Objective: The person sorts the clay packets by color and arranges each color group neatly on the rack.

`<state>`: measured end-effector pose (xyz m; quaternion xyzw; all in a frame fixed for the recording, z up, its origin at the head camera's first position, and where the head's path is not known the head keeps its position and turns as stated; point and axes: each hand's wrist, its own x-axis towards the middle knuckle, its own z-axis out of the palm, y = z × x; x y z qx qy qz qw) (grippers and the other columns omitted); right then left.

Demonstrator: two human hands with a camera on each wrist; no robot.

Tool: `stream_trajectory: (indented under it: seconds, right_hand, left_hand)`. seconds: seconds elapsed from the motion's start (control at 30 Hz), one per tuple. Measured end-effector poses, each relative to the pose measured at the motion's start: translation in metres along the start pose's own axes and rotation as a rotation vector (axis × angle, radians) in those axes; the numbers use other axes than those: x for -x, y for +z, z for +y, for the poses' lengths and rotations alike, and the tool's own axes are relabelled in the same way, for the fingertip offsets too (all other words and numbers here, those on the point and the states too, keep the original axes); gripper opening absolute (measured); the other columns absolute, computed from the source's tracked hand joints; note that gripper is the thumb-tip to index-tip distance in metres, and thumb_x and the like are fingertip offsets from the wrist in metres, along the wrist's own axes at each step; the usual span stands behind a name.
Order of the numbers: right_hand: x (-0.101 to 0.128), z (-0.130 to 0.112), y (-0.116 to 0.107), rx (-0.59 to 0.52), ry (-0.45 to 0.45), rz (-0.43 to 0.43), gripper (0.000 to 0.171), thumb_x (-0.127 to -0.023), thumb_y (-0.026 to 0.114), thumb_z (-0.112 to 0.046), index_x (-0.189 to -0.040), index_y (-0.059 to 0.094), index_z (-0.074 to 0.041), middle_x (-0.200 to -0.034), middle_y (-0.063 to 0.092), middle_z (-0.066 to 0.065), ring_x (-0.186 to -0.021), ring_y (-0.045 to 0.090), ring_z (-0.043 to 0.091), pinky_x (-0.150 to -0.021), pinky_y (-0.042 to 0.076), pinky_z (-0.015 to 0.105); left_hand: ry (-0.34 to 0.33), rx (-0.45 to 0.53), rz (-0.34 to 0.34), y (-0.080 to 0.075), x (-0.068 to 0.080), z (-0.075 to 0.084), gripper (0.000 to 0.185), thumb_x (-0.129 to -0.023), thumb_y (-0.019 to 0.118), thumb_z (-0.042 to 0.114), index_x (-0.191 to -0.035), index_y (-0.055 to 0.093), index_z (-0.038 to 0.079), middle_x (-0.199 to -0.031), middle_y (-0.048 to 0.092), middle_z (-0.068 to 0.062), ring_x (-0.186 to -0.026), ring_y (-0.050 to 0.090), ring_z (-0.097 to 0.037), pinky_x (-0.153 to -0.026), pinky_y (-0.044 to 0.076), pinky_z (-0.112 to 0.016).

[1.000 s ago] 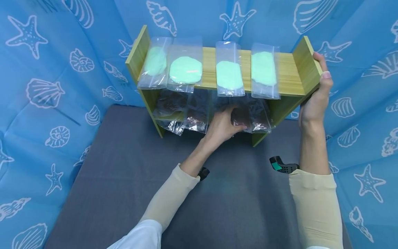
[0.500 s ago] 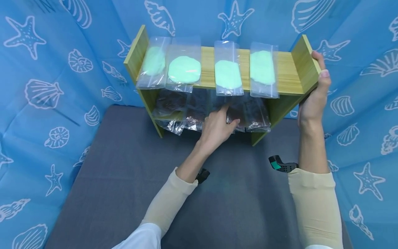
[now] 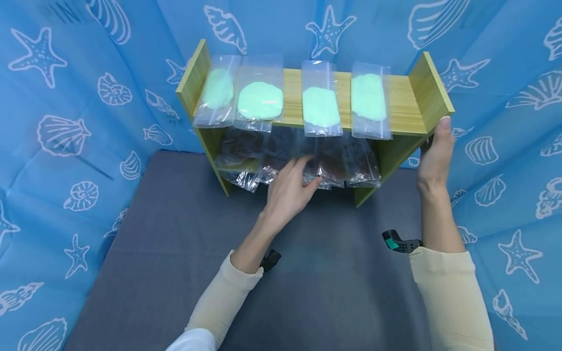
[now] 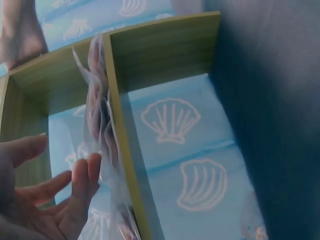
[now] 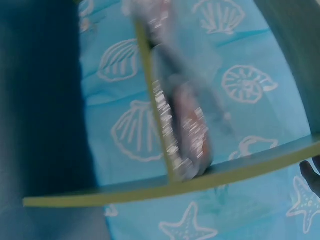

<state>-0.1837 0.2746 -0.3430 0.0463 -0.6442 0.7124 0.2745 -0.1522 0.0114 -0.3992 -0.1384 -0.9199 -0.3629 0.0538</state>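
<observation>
**Desk:** Hands at a small wooden shelf (image 3: 401, 105) on a grey bench (image 3: 175, 253), blue sea-print cloth behind. What does the head view give us?

**Photographer:** Both hands. The left hand (image 3: 287, 190) reaches to the lower tier, fingers loosely spread, fingertips touching the front edge of the dark bags (image 3: 327, 163) that hang over that tier; its grip is apart and holds nothing. The right hand (image 3: 434, 156) is wrapped round the shelf's right side panel just under the top board, grip clamped on the wood. Four clear bags of green paste (image 3: 322, 105) lie in a row on the top tier.

**Desk:** And the wrist cameras?

**Photographer:** The left wrist view shows what the head view cannot: the left hand (image 4: 55, 200) from below, fingers straight, fingertips against the clear plastic of the dark bags (image 4: 97, 115). The right wrist view is blurred; it shows the shelf edge-on and a glinting dark bag (image 5: 187, 135), with only a sliver of the hand at the frame's edge.
</observation>
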Motion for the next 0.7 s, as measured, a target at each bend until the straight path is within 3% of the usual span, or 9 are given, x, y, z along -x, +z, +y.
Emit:
stream_trajectory:
  seconds: [0.1,0.23,0.37,0.47,0.57,0.7]
  right_hand:
    - [0.009,0.008,-0.008,0.099,-0.008,-0.015,0.043,-0.105,0.041,-0.034,-0.126,0.065,-0.005,-0.121,0.061,0.011,-0.115,0.053,0.022,-0.103,0.039,0.032]
    - [0.02,0.016,-0.02,0.305,-0.048,-0.089,0.043,-0.106,0.039,-0.031,-0.14,0.057,-0.013,-0.139,0.056,0.008,-0.128,0.049,0.018,-0.11,0.034,0.03]
    - [0.033,0.023,-0.033,0.495,-0.052,-0.169,0.044,-0.107,0.041,-0.032,-0.15,0.045,-0.026,-0.152,0.046,0.002,-0.138,0.041,0.013,-0.113,0.028,0.027]
    - [0.045,0.028,-0.042,0.595,-0.028,-0.227,0.047,-0.106,0.045,-0.028,-0.152,0.038,-0.032,-0.156,0.039,-0.004,-0.142,0.034,0.012,-0.116,0.024,0.029]
    - [0.058,0.035,-0.051,0.679,-0.026,-0.304,0.055,-0.105,0.049,-0.028,-0.156,0.029,-0.036,-0.161,0.029,-0.008,-0.147,0.026,0.016,-0.119,0.019,0.036]
    - [0.075,0.042,-0.062,0.789,-0.039,-0.393,0.066,-0.103,0.054,-0.033,-0.159,0.019,-0.032,-0.165,0.017,-0.003,-0.15,0.015,0.027,-0.119,0.013,0.052]
  left_hand:
    - [0.013,0.012,-0.009,-0.006,0.012,-0.008,0.059,-0.094,0.07,0.035,-0.146,0.05,0.016,-0.137,0.057,-0.007,-0.081,0.066,-0.009,-0.066,0.052,-0.032]
    - [0.036,-0.023,-0.014,-0.015,0.028,-0.021,0.061,-0.094,0.068,0.039,-0.148,0.048,0.018,-0.143,0.052,-0.005,-0.091,0.067,-0.014,-0.066,0.053,-0.033]
    - [0.093,-0.168,0.01,-0.023,0.046,-0.037,0.065,-0.092,0.068,0.046,-0.149,0.046,0.02,-0.147,0.048,-0.005,-0.112,0.062,-0.024,-0.069,0.055,-0.04]
    - [0.149,-0.309,0.028,-0.028,0.061,-0.052,0.072,-0.09,0.067,0.053,-0.15,0.044,0.02,-0.15,0.045,-0.009,-0.126,0.052,-0.032,-0.083,0.054,-0.047]
    - [0.204,-0.418,0.042,-0.033,0.076,-0.067,0.077,-0.089,0.067,0.057,-0.151,0.043,0.018,-0.151,0.042,-0.014,-0.131,0.046,-0.037,-0.094,0.048,-0.052]
    - [0.229,-0.484,0.054,-0.039,0.095,-0.089,0.081,-0.088,0.067,0.058,-0.152,0.041,0.017,-0.154,0.037,-0.017,-0.137,0.04,-0.039,-0.101,0.043,-0.055]
